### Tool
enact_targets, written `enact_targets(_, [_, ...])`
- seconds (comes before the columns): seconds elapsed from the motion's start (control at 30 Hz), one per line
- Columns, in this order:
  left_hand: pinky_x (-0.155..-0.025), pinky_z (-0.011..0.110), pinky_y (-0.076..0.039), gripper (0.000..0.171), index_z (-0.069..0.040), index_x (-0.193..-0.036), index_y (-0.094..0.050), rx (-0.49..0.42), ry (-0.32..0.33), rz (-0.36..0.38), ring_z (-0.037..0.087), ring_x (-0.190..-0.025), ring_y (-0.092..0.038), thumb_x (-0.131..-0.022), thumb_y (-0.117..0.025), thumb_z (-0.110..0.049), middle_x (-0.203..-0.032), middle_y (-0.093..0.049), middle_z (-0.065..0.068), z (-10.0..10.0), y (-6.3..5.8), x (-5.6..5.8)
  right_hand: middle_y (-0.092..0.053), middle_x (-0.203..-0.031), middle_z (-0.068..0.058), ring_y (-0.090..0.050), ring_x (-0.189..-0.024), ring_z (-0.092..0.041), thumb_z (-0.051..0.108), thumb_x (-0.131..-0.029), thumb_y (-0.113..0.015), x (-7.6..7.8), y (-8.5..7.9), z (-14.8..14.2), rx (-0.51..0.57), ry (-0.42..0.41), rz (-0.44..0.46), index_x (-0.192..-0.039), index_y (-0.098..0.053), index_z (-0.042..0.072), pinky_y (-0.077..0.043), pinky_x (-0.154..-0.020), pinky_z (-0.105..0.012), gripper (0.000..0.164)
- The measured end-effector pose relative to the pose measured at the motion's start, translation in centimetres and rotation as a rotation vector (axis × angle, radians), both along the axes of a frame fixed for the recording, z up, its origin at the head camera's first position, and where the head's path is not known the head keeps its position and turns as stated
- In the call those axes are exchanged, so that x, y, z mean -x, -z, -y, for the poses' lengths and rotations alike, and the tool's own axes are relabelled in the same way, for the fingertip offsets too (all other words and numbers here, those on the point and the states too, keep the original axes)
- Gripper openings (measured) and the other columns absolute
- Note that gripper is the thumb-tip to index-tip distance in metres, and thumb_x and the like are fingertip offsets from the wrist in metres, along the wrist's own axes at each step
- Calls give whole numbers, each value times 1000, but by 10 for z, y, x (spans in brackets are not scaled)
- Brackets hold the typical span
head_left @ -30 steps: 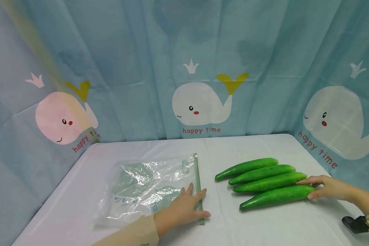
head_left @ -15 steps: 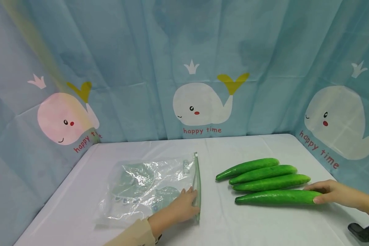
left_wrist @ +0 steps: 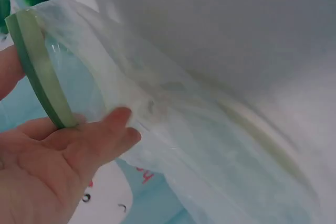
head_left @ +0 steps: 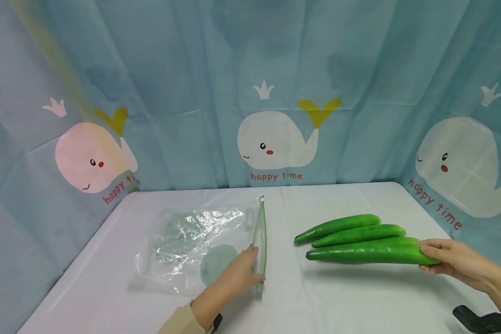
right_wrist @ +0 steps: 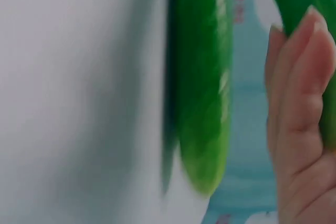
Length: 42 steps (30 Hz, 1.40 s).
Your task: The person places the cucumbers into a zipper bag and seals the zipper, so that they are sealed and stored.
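Note:
In the head view my left hand (head_left: 236,272) grips the green zip edge (head_left: 261,232) of a clear printed zip-lock bag (head_left: 179,260), and that edge stands up off the table. The left wrist view has the green strip (left_wrist: 39,69) between thumb and fingers, with fingertips against the thin film (left_wrist: 184,114). My right hand (head_left: 455,260) holds the thick end of a long green cucumber (head_left: 367,253), raised a little with its shadow below. It partly covers another cucumber (head_left: 401,240). Two more cucumbers, a middle one (head_left: 359,233) and the farthest one (head_left: 338,227), lie behind.
A white cloth covers the table (head_left: 338,301). Behind it and at both sides hangs a blue curtain (head_left: 171,153) with whale prints. A black strap end (head_left: 480,320) dangles by the right wrist.
The left hand went from lying spread over the zip edge to gripping and lifting it leftward. The right hand took the nearest cucumber, drew it away from the row and raised it.

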<state>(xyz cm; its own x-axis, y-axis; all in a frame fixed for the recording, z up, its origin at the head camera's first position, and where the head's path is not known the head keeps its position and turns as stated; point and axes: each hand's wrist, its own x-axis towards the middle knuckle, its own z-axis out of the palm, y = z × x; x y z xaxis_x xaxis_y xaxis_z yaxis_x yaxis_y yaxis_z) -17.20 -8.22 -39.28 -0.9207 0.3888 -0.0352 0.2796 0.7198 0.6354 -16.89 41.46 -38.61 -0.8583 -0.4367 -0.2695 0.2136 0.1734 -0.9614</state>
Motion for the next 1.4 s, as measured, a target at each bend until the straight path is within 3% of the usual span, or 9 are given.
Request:
enact_targets(0.17, [-107,57,-33,73,18,-137,-40,-81,-44,6,50,-131,-38,-80,-77,-8,-143,-36,36,4,-3,1,-61,-99,-10,-67,-86,-16,14,-107,-37,5,-5,21,213,50,63,-106,-66,21,-57,-76,-27,30])
enact_targets(0.33, [-106,57,-33,74,16,-139,-39,-117,-68,10,49,-130,-39,-81,-77,-10,-143,-39,34,8,-5,1,-58,-101,-10,-67,-87,-17,18,-106,-44,10,-10,44,219,137,92,-102,-65,19,-57,-77,-27,21])
enact_targets(0.63, [-105,56,-36,71,15,-138,-41,-88,-52,-19,47,-129,-42,-84,-76,-14,-141,-42,32,10,-10,4,-65,-108,-13,-66,-93,-18,15,-106,-40,22,-15,68,363,50,133,-106,-63,15,-55,-82,-27,23])
enact_targets(0.83, [-106,55,-36,71,14,-138,-42,-80,-59,-10,46,-130,-42,-84,-76,-15,-142,-42,32,12,-8,4,-61,-106,-13,-66,-92,-18,15,-105,-43,34,-18,87,333,72,130,-105,-61,13,-55,-82,-27,17])
enact_targets(1.1, [-105,56,-36,69,15,-137,-43,-82,-50,-36,48,-129,-42,-84,-76,-14,-140,-43,34,15,-6,3,-57,-105,-13,-66,-91,-20,15,-103,-49,49,-24,109,318,134,189,-103,-63,11,-55,-82,-28,15])
enact_targets(1.4, [-105,56,-36,70,15,-137,-44,-77,-35,-38,47,-129,-42,-84,-76,-16,-140,-43,33,15,-6,2,-60,-101,-14,-67,-89,-18,16,-101,-54,55,-30,132,303,176,217,-100,-63,8,-56,-82,-27,12])
